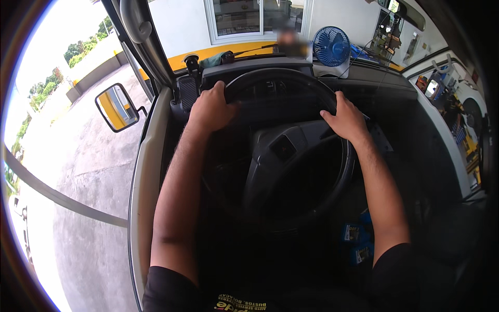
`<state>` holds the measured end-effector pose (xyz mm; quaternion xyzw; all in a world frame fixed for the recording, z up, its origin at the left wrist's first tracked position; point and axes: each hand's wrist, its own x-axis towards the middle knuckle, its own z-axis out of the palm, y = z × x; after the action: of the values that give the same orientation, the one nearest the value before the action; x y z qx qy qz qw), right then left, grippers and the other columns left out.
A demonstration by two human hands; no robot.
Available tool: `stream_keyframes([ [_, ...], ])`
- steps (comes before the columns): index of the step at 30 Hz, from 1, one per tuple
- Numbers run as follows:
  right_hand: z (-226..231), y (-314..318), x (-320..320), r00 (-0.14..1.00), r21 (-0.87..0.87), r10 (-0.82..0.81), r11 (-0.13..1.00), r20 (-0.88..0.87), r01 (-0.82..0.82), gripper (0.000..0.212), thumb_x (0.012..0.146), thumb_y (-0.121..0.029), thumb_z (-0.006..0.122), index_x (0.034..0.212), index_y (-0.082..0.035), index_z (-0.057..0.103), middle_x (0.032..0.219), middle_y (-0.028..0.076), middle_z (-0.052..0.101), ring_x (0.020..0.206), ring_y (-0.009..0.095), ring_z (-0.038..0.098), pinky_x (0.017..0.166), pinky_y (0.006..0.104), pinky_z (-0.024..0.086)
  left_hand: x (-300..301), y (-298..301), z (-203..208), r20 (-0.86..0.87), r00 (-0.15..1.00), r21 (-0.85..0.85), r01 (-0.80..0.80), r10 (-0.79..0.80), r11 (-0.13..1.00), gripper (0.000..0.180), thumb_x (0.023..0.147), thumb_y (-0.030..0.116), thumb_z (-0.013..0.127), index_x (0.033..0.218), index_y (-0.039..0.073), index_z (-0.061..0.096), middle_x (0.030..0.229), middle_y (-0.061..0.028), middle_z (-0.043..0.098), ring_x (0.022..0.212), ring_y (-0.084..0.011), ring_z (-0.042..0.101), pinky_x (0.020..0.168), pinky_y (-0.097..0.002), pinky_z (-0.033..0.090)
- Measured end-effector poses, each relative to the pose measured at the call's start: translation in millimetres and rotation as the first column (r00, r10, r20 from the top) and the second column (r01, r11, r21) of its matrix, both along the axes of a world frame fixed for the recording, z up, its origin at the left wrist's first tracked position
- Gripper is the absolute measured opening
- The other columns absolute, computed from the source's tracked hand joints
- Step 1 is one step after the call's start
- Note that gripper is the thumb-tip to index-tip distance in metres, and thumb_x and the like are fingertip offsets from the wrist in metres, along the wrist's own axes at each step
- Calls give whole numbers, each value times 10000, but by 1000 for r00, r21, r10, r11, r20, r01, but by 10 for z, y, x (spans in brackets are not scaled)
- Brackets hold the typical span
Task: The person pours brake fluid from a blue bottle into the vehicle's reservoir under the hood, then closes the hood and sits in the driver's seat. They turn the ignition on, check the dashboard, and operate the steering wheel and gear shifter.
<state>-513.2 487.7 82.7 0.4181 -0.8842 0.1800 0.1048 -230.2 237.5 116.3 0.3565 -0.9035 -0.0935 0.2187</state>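
Note:
A black steering wheel (278, 74) stands in front of me, its hub (286, 150) turned at a slant. My left hand (210, 110) is closed round the upper left of the rim. At the upper right, my right hand (346, 117) grips the same rim, its thumb pointing inward to the left. The far fingers of both hands are partly hidden. Both forearms reach up from black sleeves. Behind the wheel, the instrument panel (267, 88) is dark and mostly covered by the rim.
A blue fan (331, 47) sits on the dashboard right of the wheel. The side mirror (117, 107) is outside on the left, above concrete ground (96, 151). Blue packages (359, 254) lie low on the right. Ahead are a white and yellow wall (182, 28) and a blurred person (291, 42).

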Motion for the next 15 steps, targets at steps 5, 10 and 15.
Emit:
stream_keyframes([
  [5,-187,192,46,948,-302,167,950,271,-81,963,866,-193,870,1694,-97,390,1531,203,639,1272,352,706,1087,453,566,-362,-292,112,157,987,26,31,-34,999,461,916,336,858,1251,49,724,1224,-216,788,1240,-390,725,1048,-522,578],
  [10,-449,735,185,620,-566,484,821,617,-77,1154,810,13,867,1779,-129,256,1655,96,480,1451,251,532,1194,394,453,-749,-235,235,196,979,-22,51,-46,998,440,929,383,847,1243,84,771,1246,-199,789,1226,-392,738,1041,-511,592],
  [15,-570,829,139,683,-545,490,824,542,-158,1164,841,-8,864,1787,-115,194,1689,117,443,1510,264,480,1267,404,382,-812,-159,210,158,987,-108,9,8,994,458,954,417,818,1260,80,765,1249,-200,788,1227,-388,744,1042,-527,601],
])
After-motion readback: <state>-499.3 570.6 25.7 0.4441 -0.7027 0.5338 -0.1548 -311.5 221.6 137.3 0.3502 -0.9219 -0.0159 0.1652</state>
